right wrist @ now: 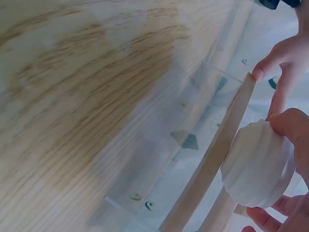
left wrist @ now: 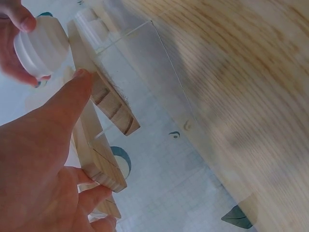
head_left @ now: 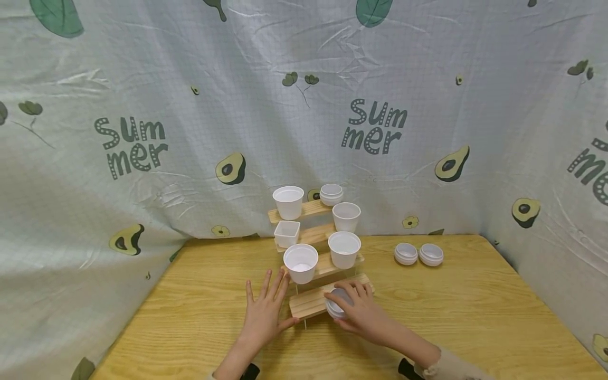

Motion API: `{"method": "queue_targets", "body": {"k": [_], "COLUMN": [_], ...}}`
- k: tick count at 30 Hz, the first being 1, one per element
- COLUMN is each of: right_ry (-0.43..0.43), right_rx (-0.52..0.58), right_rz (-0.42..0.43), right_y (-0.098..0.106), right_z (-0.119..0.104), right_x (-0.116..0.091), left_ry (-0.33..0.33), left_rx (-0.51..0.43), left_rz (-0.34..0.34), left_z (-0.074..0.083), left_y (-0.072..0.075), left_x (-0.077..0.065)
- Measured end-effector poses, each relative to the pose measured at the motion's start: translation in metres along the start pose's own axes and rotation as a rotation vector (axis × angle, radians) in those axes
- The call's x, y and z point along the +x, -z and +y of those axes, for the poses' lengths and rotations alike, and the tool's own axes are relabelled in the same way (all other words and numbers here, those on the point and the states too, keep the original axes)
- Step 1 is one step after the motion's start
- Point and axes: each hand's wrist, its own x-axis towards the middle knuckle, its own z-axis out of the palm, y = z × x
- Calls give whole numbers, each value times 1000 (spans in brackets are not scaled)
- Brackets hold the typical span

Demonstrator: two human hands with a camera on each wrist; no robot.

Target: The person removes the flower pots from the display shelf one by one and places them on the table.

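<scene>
A tiered stand with wooden steps (head_left: pixel 306 305) and clear side panels stands on the table. My right hand (head_left: pixel 364 315) grips a small white round container (head_left: pixel 336 308) at the front edge of the lowest step. In the right wrist view its ribbed white underside (right wrist: pixel 256 166) shows beside the wooden edge. My left hand (head_left: pixel 264 314) has its fingers spread along the stand's left side. Its thumb (left wrist: pixel 72 94) touches the lowest step, and its other fingers reach the end of a higher one. White cups (head_left: pixel 301 262) stand on the upper steps, along with a square cup (head_left: pixel 287 234).
Two small white round containers (head_left: pixel 406 254) sit side by side on the table (head_left: pixel 465 311), right of the stand. Another round container (head_left: pixel 331 194) is on the top step. A printed cloth (head_left: pixel 285 132) hangs behind and at both sides.
</scene>
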Motion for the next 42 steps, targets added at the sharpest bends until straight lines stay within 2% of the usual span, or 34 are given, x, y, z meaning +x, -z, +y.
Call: {"method": "queue_targets", "body": {"k": [10, 22, 33, 42], "right_ry": [-25, -18, -80, -107], "right_rx": [-30, -42, -76, -88], "right_rz": [-13, 53, 55, 73], "right_y": [6, 8, 15, 17], "right_z": [8, 24, 38, 48], "right_x": [-16, -33, -46, -56], "left_ry": [-6, -18, 1, -2], "left_rx": [-2, -21, -6, 0], "left_rz": [-18, 39, -20, -9], "left_z": [2, 0, 1, 0], "left_y": [0, -3, 3, 4], "left_x": [1, -1, 1, 0]}}
